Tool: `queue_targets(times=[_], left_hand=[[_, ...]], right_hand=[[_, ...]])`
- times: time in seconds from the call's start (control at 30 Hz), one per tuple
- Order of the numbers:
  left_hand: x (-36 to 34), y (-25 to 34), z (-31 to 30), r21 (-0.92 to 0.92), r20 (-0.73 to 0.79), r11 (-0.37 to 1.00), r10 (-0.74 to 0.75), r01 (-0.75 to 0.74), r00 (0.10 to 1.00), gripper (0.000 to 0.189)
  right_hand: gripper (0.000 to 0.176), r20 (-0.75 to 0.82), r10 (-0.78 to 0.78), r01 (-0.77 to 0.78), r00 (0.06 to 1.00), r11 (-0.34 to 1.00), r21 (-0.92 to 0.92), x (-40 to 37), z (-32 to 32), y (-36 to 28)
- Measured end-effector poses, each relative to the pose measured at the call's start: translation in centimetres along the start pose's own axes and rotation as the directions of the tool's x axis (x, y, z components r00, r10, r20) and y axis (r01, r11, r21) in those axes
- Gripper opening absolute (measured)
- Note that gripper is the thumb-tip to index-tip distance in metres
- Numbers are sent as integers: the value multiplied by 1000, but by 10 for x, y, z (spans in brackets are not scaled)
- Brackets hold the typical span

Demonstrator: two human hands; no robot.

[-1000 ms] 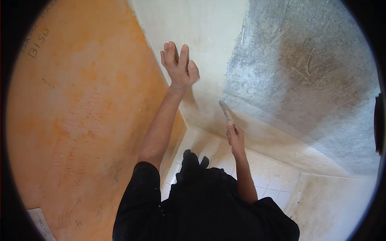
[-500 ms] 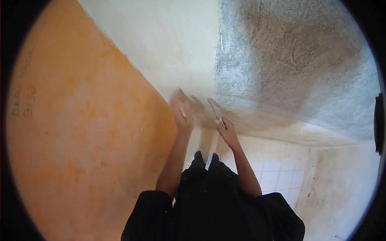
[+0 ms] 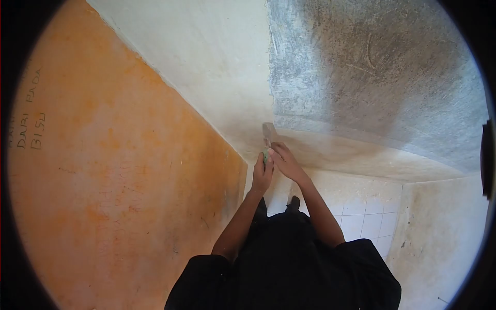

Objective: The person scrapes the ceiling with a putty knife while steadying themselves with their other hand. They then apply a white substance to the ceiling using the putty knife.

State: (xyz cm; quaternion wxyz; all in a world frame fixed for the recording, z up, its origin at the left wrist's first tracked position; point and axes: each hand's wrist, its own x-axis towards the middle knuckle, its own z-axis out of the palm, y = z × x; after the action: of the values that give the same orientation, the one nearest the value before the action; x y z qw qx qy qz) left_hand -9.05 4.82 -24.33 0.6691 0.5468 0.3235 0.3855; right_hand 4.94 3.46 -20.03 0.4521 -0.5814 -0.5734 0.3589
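Note:
In the head view, a scraper (image 3: 267, 135) with a flat, dull blade and a green handle points up and away from me, close to the pale wall. My left hand (image 3: 262, 176) is closed around the lower end of its green handle. Against the same handle, just to the right, my right hand (image 3: 287, 164) has its thumb and fingers near the base of the blade. The two hands meet there, and the fingers hide part of the handle.
An orange wall (image 3: 129, 170) with handwriting on it rises on my left. Ahead is a whitish wall (image 3: 206, 67) beside a rough grey patch (image 3: 372, 67). White floor tiles (image 3: 354, 225) lie below to the right, near another pale wall (image 3: 439, 232).
My left hand has come right and down onto the scraper's handle. The scraper has shifted slightly left in my right hand, its blade now showing broadside. The view has turned a little.

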Motion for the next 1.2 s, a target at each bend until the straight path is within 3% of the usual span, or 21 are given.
queue_targets(times=[0.03,0.07,0.1,0.17,0.2,0.27,0.3,0.37,0.4,0.47,0.57,0.7,0.73,0.8,0.87,0.9,0.97,1.1,1.2], left_hand=[[-1,-7,6,114,-103,994,4,8,995,34],[-1,-13,11,222,-207,975,20,27,978,32],[-2,-14,16,220,-217,975,21,28,976,32],[-3,-13,22,395,-347,919,155,-6,925,32],[-2,-15,22,395,-356,919,154,-1,922,32],[1,-22,22,449,-417,873,393,-190,819,33],[1,-19,24,450,-421,873,394,-189,817,33],[0,-7,29,510,-438,839,442,-189,783,30],[6,-6,31,512,-439,838,444,-189,781,30],[22,-7,35,612,-425,751,577,-249,698,28],[15,3,49,567,-503,805,506,-175,700,28],[16,-9,40,559,-526,805,529,-198,666,26],[18,-7,38,548,-508,819,488,-170,710,26],[20,-5,36,541,-486,829,446,-142,752,26],[17,-4,41,580,-515,771,598,-263,615,28],[12,-7,39,578,-517,774,593,-260,617,28],[10,-10,30,514,-497,827,502,-225,708,27],[21,-6,28,612,-430,753,574,-242,697,30],[8,-8,31,667,-452,708,630,-229,631,29]], right_hand=[[41,6,0,0,1000,1000,0,-4,-8,-9],[37,-110,-19,14,994,999,-46,-8,-19,-18],[34,-222,-44,24,974,995,-92,-13,-33,-30],[31,-377,-158,108,913,983,-152,-25,-72,-55],[30,-469,-246,121,848,952,-281,-32,-91,-60],[28,-599,-427,100,678,861,-499,-43,-136,-65],[27,-637,-513,72,576,808,-585,-47,-159,-67],[26,-728,-516,-73,451,792,-606,-57,-195,-72],[26,-728,-517,-71,450,792,-606,-59,-208,-75],[29,-770,-536,-144,346,781,-608,-62,-226,-80],[33,-752,-586,-203,300,731,-651,-61,-236,-84],[55,-711,-583,-204,393,698,-686,-59,-240,-84],[55,-711,-585,-200,391,700,-686,-56,-242,-80],[73,-674,-535,-236,509,667,-707,-49,-245,-70],[79,-713,-461,-247,529,720,-649,-41,-241,-67],[86,-737,-383,-258,556,764,-591,-40,-240,-66],[88,-745,-369,-261,556,773,-578,-33,-240,-60],[94,-754,-317,-270,575,796,-541,-33,-237,-66],[94,-764,-304,-289,568,796,-532,-38,-238,-68]])
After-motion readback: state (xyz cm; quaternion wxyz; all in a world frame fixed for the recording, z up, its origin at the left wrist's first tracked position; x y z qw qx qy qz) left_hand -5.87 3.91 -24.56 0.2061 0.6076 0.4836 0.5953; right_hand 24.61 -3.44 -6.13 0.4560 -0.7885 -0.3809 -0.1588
